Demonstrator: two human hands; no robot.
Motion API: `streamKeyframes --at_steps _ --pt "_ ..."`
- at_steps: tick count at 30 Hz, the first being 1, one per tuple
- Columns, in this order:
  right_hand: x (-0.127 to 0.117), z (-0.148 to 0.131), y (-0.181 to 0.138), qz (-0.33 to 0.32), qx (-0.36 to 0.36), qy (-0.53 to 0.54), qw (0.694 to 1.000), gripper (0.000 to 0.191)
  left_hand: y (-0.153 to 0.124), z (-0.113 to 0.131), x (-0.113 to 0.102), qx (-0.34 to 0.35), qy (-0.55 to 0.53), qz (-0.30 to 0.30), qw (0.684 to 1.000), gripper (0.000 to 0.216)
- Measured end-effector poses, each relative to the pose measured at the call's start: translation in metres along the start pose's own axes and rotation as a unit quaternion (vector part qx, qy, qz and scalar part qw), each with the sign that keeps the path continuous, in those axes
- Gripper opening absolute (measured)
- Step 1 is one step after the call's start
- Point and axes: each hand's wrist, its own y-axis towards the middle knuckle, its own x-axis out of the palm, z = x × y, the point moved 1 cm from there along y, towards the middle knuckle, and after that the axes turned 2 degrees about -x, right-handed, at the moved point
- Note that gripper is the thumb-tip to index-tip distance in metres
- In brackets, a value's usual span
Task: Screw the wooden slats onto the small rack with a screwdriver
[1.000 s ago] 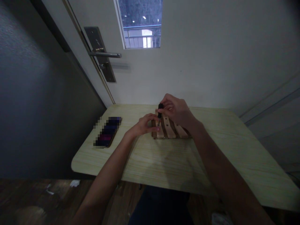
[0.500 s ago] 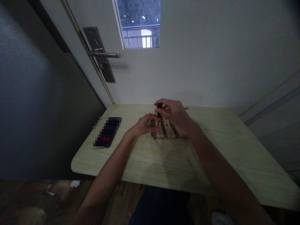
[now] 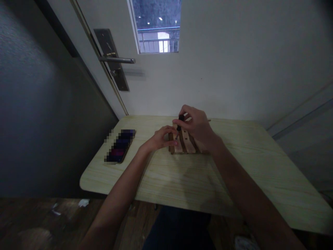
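A screwdriver (image 3: 179, 126) with a black handle is in the fingers of my right hand (image 3: 196, 124). It leans slightly, handle to the right, and its thin shaft points down at a pale wooden slat. That slat is part of a wooden slatted piece (image 3: 190, 146), which has darker wood between the slats and small dark holes in the neighbouring one. My left hand (image 3: 164, 138) curls over the piece's left end, thumb on the slat and fingers behind, either side of the screwdriver's tip. My right hand hides the far right of the piece.
The slatted piece lies on a light wood-grain table (image 3: 166, 180). To the left lies a phone (image 3: 121, 146), partly pixelated. Behind the table stands a white door (image 3: 223, 62) with a metal handle (image 3: 118, 60) and a small window (image 3: 158, 27).
My right hand has shifted slightly right, and the screwdriver's handle has gone from near upright to tilted right. My left hand stays on the slatted piece. The view has moved a little.
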Motion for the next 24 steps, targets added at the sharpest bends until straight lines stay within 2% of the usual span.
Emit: streamKeyframes --at_steps 5,8,13,17,24 --pt "0.0013 0.0007 0.0001 -0.043 -0.029 0.028 0.998 0.008 0.0013 0.0013 -0.001 0.0 0.001 -0.009 1.0 0.039" --pt "-0.0014 0.0021 0.0003 -0.057 -0.034 0.015 0.998 0.014 0.0014 0.0023 -0.0017 0.004 -0.001 -0.008 1.0 0.041" --pt "-0.0057 0.0036 -0.0016 -0.087 -0.068 0.021 0.994 0.037 0.0012 0.0012 -0.0012 -0.001 0.009 -0.005 1.0 0.037" --pt "-0.0063 0.0007 -0.0006 -0.088 -0.04 0.016 0.995 0.025 0.0014 -0.0017 -0.0002 0.002 0.008 -0.002 1.0 0.04" --pt "-0.0011 -0.0043 0.0011 -0.048 -0.011 0.035 0.998 0.012 0.0016 0.0 0.0 -0.015 0.002 -0.003 1.0 0.039"
